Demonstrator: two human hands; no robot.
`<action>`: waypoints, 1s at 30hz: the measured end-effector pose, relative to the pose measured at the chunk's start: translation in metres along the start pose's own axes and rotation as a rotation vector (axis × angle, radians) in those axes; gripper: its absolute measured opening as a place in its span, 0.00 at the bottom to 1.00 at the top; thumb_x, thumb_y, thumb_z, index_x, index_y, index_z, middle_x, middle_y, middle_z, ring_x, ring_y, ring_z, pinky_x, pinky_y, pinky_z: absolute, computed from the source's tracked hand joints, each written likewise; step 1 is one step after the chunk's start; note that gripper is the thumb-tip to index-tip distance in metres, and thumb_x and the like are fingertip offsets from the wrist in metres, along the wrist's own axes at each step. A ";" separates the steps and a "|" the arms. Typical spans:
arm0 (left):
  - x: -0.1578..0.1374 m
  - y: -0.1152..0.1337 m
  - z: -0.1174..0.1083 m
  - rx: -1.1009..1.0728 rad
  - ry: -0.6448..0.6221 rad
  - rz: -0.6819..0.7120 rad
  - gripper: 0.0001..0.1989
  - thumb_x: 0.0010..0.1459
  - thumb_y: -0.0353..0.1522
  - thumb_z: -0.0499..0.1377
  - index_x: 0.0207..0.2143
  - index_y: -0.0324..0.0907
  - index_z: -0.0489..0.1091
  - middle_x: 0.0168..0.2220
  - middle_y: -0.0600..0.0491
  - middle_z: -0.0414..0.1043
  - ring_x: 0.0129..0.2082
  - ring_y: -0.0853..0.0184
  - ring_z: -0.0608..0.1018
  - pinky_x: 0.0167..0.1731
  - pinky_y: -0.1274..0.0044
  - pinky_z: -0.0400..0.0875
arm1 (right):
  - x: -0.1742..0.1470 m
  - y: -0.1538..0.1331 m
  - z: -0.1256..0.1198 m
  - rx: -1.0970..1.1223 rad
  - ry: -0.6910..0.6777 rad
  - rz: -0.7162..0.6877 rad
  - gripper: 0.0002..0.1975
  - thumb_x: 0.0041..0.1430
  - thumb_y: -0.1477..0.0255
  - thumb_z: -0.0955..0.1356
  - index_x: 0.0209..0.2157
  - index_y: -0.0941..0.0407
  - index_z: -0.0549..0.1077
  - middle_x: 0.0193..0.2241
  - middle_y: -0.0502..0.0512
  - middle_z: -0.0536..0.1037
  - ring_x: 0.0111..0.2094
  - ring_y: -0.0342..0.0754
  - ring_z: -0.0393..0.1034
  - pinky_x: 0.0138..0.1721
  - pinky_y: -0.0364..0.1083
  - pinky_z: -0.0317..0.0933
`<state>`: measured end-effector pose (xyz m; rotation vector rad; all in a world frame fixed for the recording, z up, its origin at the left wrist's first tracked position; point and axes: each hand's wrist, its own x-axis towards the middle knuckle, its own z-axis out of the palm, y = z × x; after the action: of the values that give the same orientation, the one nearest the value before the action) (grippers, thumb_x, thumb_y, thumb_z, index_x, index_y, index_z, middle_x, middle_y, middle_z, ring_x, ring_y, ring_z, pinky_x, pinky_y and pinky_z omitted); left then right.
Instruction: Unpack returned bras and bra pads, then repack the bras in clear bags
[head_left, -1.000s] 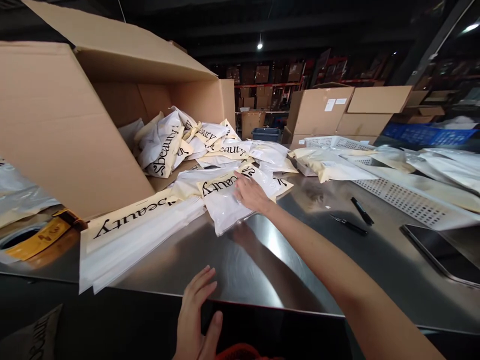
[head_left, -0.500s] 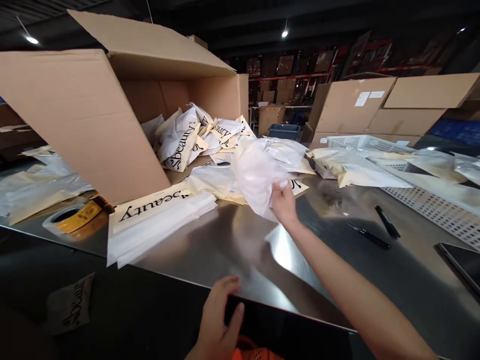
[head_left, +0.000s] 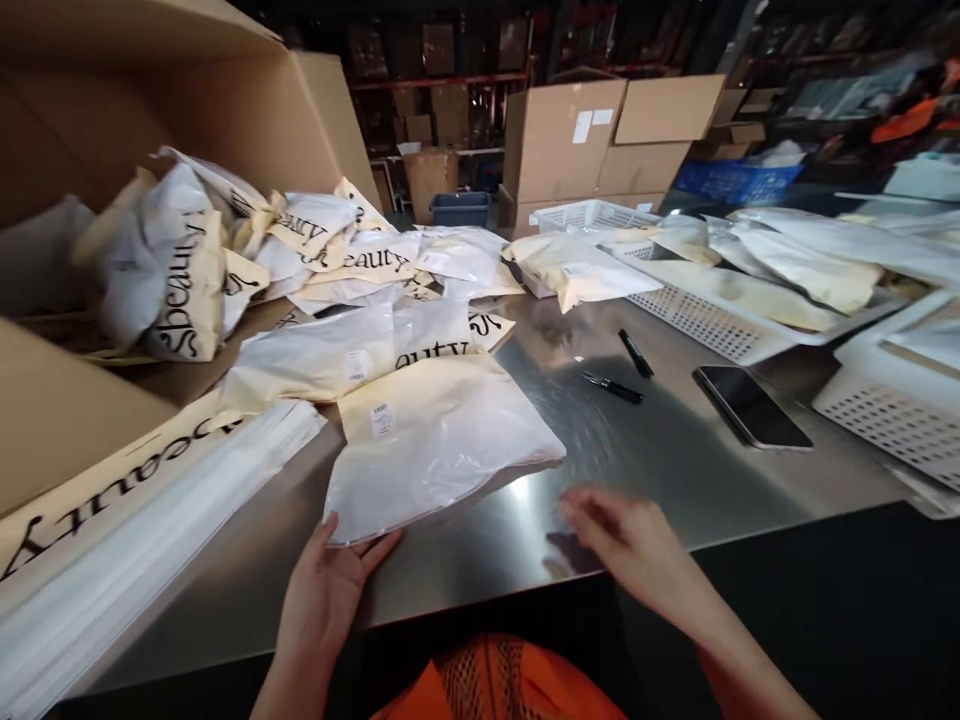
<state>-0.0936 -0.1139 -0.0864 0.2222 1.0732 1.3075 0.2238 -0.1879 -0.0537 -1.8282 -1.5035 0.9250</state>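
Observation:
A filled clear plastic bag with pale yellow contents and a small barcode label lies on the metal table in front of me. My left hand, palm up, holds its near left corner, thumb at the edge and fingers underneath. My right hand is over the table to the right of the bag, apart from it and slightly blurred. Its fingers are loosely bent, with nothing in them. Behind the bag lies another filled bag with a label. A stack of flat white bags lies at the left.
A large cardboard box on its side holds several bags printed "beauty". To the right are a pair of thread snips, a black marker, a phone and white perforated baskets with bags. More cardboard boxes stand behind.
The bag that my right hand held has come down flat near me. My right hand has let go and moved back; my left has taken its corner. The view has turned right.

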 end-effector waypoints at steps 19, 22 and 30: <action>-0.032 -0.077 0.011 0.113 -0.167 -0.255 0.16 0.50 0.44 0.67 0.36 0.43 0.78 0.38 0.42 0.80 0.40 0.50 0.83 0.39 0.61 0.81 | 0.014 0.010 0.032 0.405 -0.302 0.104 0.22 0.62 0.51 0.64 0.26 0.54 0.64 0.21 0.47 0.67 0.21 0.42 0.63 0.23 0.41 0.56; -0.059 -0.143 0.022 0.323 -0.400 -0.428 0.20 0.46 0.53 0.67 0.33 0.48 0.79 0.24 0.45 0.77 0.20 0.53 0.79 0.25 0.57 0.79 | -0.003 0.007 0.046 0.440 -0.384 0.055 0.17 0.64 0.54 0.64 0.32 0.53 0.68 0.26 0.48 0.72 0.26 0.44 0.65 0.27 0.41 0.60; -0.052 -0.123 0.064 0.409 -0.536 -0.326 0.22 0.52 0.49 0.65 0.16 0.43 0.73 0.14 0.50 0.68 0.10 0.72 0.67 0.10 0.79 0.55 | -0.004 0.020 0.057 0.686 -0.231 0.135 0.18 0.58 0.52 0.68 0.35 0.52 0.70 0.24 0.51 0.72 0.27 0.48 0.68 0.31 0.45 0.65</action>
<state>0.0415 -0.1702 -0.1085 0.6382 0.8544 0.6675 0.1882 -0.1944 -0.1023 -1.3540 -0.9990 1.5324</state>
